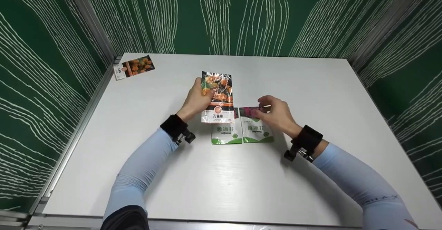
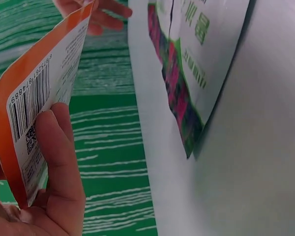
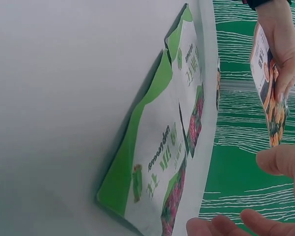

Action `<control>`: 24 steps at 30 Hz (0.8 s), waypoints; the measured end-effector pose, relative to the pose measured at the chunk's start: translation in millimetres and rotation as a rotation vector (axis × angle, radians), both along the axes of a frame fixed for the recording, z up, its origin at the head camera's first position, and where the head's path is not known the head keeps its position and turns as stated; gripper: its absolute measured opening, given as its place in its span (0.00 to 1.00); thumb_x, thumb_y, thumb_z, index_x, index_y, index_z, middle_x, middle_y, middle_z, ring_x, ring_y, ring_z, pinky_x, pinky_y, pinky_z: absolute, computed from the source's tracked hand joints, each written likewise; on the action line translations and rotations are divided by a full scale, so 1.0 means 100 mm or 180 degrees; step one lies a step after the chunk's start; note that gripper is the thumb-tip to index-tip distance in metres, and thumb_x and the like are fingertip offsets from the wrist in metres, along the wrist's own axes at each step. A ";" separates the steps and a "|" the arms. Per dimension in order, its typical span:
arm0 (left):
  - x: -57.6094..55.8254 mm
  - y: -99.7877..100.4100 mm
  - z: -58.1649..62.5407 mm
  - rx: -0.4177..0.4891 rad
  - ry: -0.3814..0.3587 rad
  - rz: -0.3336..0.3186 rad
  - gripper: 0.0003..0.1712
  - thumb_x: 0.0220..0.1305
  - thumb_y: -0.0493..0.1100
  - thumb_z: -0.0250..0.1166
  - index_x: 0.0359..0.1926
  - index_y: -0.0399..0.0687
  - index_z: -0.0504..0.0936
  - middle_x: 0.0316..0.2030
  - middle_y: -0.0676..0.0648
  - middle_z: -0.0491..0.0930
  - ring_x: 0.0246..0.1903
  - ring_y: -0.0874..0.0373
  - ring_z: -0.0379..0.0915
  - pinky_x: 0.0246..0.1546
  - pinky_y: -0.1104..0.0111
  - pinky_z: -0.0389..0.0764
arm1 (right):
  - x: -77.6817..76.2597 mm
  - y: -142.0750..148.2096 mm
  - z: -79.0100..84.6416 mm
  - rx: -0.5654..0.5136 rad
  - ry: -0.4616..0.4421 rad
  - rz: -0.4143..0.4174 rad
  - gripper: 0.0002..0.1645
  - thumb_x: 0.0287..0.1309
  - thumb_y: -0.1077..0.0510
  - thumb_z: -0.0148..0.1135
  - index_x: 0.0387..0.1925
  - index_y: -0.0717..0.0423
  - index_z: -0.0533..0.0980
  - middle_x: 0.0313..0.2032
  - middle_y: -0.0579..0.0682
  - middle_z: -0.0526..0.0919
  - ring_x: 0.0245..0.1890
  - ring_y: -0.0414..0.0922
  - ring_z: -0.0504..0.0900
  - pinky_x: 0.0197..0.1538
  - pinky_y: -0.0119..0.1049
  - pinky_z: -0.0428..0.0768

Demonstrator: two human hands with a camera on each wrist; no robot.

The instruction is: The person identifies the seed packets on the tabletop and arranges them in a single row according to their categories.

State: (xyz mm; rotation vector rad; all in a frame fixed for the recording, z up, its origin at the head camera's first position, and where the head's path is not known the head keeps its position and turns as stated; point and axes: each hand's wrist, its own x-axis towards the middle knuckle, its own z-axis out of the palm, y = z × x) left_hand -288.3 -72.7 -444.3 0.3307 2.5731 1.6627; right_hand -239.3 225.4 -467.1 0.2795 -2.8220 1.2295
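My left hand (image 1: 195, 101) grips a seed packet (image 1: 221, 102) with orange flowers on its front, raised above the table. The left wrist view shows its orange-edged back (image 2: 32, 96) with a barcode, thumb and fingers pinching it. Beneath lie two white seed packets with green ends and magenta flowers, side by side. The left one (image 1: 227, 136) is partly hidden by the raised packet. Over the flowered end of the right one (image 1: 258, 133) hovers my right hand (image 1: 278, 115), its thumb and fingers spread apart with nothing between them in the right wrist view.
Another orange-flower packet (image 1: 138, 66) lies at the table's far left corner, overlapping the edge. The white table (image 1: 221, 185) is bordered by green walls (image 1: 300, 19) with white wavy lines at the back and both sides.
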 end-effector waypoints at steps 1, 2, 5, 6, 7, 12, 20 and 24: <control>0.01 0.02 -0.01 -0.0011 -0.0021 -0.0013 0.31 0.71 0.46 0.56 0.69 0.46 0.56 0.61 0.41 0.70 0.63 0.51 0.68 0.65 0.58 0.66 | 0.00 0.00 0.00 -0.0007 -0.0022 -0.0002 0.26 0.54 0.51 0.71 0.53 0.55 0.75 0.47 0.56 0.83 0.43 0.51 0.84 0.46 0.46 0.80; 0.02 0.05 -0.01 -0.0031 -0.0047 -0.0017 0.34 0.71 0.46 0.56 0.71 0.45 0.53 0.65 0.40 0.67 0.66 0.50 0.64 0.68 0.57 0.62 | 0.00 0.00 0.00 -0.0009 -0.0038 -0.0005 0.26 0.54 0.51 0.71 0.53 0.55 0.75 0.47 0.56 0.83 0.43 0.51 0.84 0.47 0.46 0.80; 0.04 0.12 -0.02 -0.0086 -0.0117 -0.0055 0.42 0.71 0.48 0.56 0.76 0.43 0.45 0.74 0.38 0.53 0.73 0.48 0.50 0.72 0.56 0.53 | 0.01 -0.01 0.00 -0.0005 -0.0079 -0.0017 0.27 0.53 0.51 0.71 0.53 0.56 0.75 0.47 0.56 0.83 0.43 0.51 0.84 0.47 0.46 0.80; 0.05 0.15 -0.02 -0.0096 -0.0124 -0.0070 0.43 0.71 0.48 0.56 0.76 0.43 0.43 0.75 0.38 0.50 0.74 0.48 0.48 0.72 0.56 0.51 | 0.01 -0.01 0.00 -0.0009 -0.0088 -0.0020 0.27 0.53 0.51 0.72 0.53 0.56 0.75 0.48 0.56 0.83 0.43 0.51 0.84 0.47 0.46 0.81; 0.06 0.18 -0.02 -0.0100 -0.0129 -0.0093 0.44 0.71 0.48 0.56 0.77 0.42 0.41 0.76 0.38 0.47 0.75 0.48 0.46 0.73 0.56 0.49 | 0.01 -0.02 0.00 -0.0015 -0.0093 -0.0014 0.28 0.54 0.50 0.71 0.53 0.56 0.75 0.48 0.57 0.83 0.43 0.51 0.84 0.47 0.46 0.81; 0.07 0.33 -0.03 -0.0115 -0.0089 -0.0223 0.42 0.72 0.48 0.56 0.76 0.43 0.43 0.74 0.37 0.53 0.73 0.48 0.50 0.72 0.57 0.53 | 0.01 -0.04 -0.01 -0.0085 -0.0110 0.0007 0.30 0.54 0.46 0.71 0.54 0.57 0.76 0.48 0.56 0.83 0.43 0.49 0.84 0.46 0.44 0.82; 0.08 0.51 -0.03 -0.0192 -0.0105 -0.0308 0.42 0.72 0.49 0.56 0.76 0.43 0.43 0.73 0.36 0.54 0.71 0.48 0.55 0.70 0.56 0.58 | -0.01 -0.07 0.01 -0.0074 -0.0122 -0.0021 0.26 0.57 0.47 0.67 0.54 0.56 0.76 0.45 0.53 0.84 0.42 0.47 0.85 0.47 0.44 0.81; 0.09 0.56 -0.05 -0.0187 -0.0111 -0.0317 0.41 0.72 0.48 0.56 0.76 0.43 0.44 0.73 0.36 0.54 0.71 0.47 0.55 0.71 0.55 0.57 | -0.01 -0.06 0.02 -0.0171 -0.0183 -0.0003 0.23 0.60 0.52 0.61 0.55 0.58 0.76 0.45 0.54 0.84 0.41 0.47 0.85 0.44 0.42 0.82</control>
